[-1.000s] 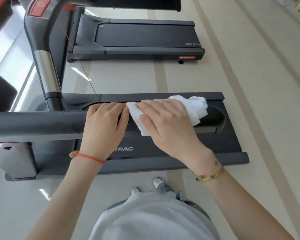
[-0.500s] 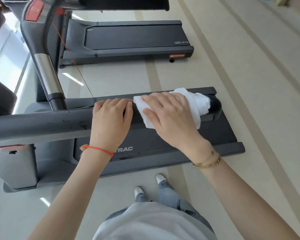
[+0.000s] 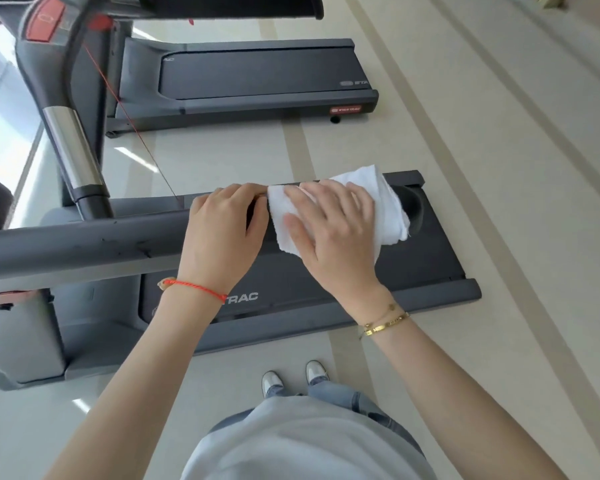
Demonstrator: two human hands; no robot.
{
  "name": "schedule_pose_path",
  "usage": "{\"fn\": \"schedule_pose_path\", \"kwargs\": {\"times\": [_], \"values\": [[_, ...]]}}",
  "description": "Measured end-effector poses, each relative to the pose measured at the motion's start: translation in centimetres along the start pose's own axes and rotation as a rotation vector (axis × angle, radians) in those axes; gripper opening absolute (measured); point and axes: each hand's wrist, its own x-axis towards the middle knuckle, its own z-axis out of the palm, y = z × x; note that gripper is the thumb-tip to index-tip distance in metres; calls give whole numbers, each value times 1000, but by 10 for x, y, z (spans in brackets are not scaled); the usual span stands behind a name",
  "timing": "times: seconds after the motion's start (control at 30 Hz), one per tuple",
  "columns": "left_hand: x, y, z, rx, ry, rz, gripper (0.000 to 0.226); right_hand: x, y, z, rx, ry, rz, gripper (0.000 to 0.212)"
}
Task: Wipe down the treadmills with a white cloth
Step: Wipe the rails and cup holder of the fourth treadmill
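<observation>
Sliding a little further along the handrail [image 3: 84, 244], the right hand [image 3: 336, 233] has carried the white cloth [image 3: 388, 202] toward the rail's rounded end, right of centre in the frame, compared with a second ago, while the left hand [image 3: 222, 237] has kept its place just beside it. Right-hand fingers lie spread and fairly straight, pressing the cloth flat over the top of the rail; the thumb side is hidden under the cloth, so whether it hooks beneath I cannot tell. Left-hand fingers drape over the rail's far edge, curling round it to steady the body. The cloth sits bunched between palm and rail, its loose tail hanging off the right side above the near treadmill [image 3: 378, 271] deck. It looks soft, light and limp, likely terry or thin towel: it will fold and creep under the palm rather than hold a shape, so a broad flat press with the palm near its middle should keep it moving as one. The rail itself appears stiff, smooth and matte, probably offering some friction. A loose tail may drag or slip off the rounded end. A second treadmill [image 3: 257, 77] lies in the upper middle of the frame, on the pale floor [image 3: 499, 202], apparently not yet reached.
</observation>
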Motion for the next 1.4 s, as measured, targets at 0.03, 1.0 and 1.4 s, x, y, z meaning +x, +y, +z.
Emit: {"fn": "schedule_pose_path", "kwargs": {"times": [0.03, 1.0, 1.4], "values": [[1, 3, 2, -9, -2, 0, 25, -2, 9, -3, -4, -13, -37, 36], [6, 43, 47, 235, 62, -24, 29, 38, 141, -40, 926, -541, 589, 34], [7, 45, 50, 268, 95, -36, 32, 29, 107, -37, 200, -337, -100, 37]]}}
